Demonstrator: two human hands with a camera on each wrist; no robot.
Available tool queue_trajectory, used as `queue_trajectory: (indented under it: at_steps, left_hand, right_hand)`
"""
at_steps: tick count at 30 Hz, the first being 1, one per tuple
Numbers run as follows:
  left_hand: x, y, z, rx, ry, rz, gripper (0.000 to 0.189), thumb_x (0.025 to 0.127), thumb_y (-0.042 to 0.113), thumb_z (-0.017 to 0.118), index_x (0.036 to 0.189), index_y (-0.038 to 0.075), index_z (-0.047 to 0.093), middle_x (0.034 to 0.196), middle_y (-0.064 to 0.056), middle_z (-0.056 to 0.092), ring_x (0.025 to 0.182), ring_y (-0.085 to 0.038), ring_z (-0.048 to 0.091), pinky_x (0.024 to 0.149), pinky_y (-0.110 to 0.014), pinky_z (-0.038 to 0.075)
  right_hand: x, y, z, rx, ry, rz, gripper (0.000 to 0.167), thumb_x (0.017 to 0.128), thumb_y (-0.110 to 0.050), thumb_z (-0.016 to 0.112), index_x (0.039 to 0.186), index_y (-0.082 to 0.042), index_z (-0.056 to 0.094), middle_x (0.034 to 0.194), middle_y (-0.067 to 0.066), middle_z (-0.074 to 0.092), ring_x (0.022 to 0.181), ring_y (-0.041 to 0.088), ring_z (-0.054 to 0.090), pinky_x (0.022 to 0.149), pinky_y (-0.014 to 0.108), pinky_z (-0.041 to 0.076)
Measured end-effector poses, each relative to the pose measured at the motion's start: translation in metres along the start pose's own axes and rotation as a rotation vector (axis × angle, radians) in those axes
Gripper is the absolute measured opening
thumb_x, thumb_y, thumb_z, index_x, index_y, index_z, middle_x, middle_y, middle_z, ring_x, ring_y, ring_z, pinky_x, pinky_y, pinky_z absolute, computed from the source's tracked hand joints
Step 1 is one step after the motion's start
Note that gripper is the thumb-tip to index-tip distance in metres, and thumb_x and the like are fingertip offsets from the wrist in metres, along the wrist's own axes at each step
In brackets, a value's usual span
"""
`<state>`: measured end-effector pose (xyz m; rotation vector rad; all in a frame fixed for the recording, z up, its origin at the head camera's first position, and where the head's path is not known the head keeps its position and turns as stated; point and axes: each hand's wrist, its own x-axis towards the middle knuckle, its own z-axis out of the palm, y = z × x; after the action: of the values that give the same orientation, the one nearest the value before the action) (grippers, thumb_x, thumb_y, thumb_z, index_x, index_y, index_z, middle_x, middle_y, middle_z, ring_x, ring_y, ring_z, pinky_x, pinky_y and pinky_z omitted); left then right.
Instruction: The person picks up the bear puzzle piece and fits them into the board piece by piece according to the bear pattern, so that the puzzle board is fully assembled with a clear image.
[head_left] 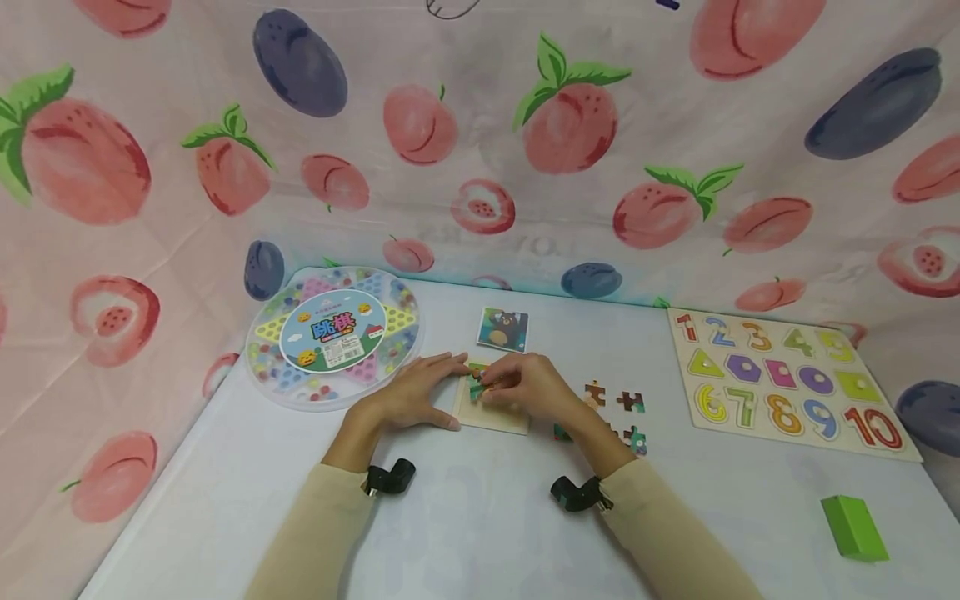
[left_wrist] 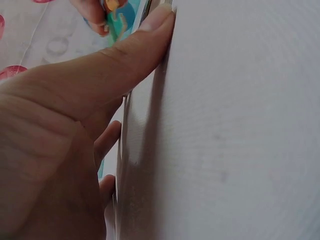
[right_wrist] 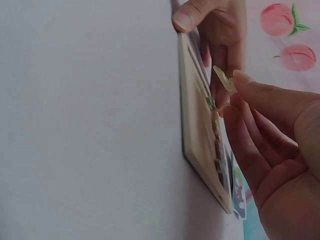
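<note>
A shallow wooden puzzle tray (head_left: 491,418) lies flat in front of me, with a few picture pieces along its far side. My left hand (head_left: 408,395) rests at its left side, fingers stretched toward the far corner and thumb along the near corner. Between thumb and fingertips my right hand (head_left: 534,388) pinches a jigsaw piece (right_wrist: 223,80), tilted just above the tray. In the left wrist view the left thumb (left_wrist: 145,37) lies along the tray's edge. The held piece shows green in the head view, partly covered by the fingers.
Several loose jigsaw pieces (head_left: 632,402) lie right of the tray, partly behind the right forearm. A bear picture card (head_left: 502,329) is beyond it. A round Chinese checkers set (head_left: 262,379) sits left, a number board (head_left: 697,412) right, and a green block (head_left: 855,528) near right.
</note>
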<state>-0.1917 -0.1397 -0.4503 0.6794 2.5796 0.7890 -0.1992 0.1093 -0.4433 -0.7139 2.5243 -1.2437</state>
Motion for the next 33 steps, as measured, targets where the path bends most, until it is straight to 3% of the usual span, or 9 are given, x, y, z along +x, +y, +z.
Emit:
queue_trajectory:
  at_steps: [22, 33]
  left_hand:
    - [-0.001, 0.001, 0.0, -0.056, -0.008, -0.014, 0.082, 0.08, 0.037, 0.086, 0.152, 0.024, 0.049, 0.171, 0.006, 0.028, 0.161, -0.031, 0.016, 0.13, -0.062, 0.014]
    - [-0.002, 0.004, -0.001, -0.061, -0.003, -0.003, 0.081, 0.08, 0.036, 0.086, 0.151, 0.022, 0.05, 0.17, 0.003, 0.03, 0.161, -0.032, 0.018, 0.129, -0.063, 0.014]
  right_hand:
    - [0.012, -0.003, 0.018, -0.143, 0.061, 0.065, 0.017, 0.083, -0.021, 0.085, 0.098, -0.014, 0.083, 0.099, 0.002, 0.079, 0.081, 0.007, 0.062, 0.065, 0.018, 0.048]
    - [0.015, -0.005, 0.017, -0.177, 0.029, 0.08, 0.017, 0.083, -0.019, 0.085, 0.097, -0.012, 0.083, 0.094, 0.003, 0.074, 0.077, 0.009, 0.056, 0.064, 0.019, 0.043]
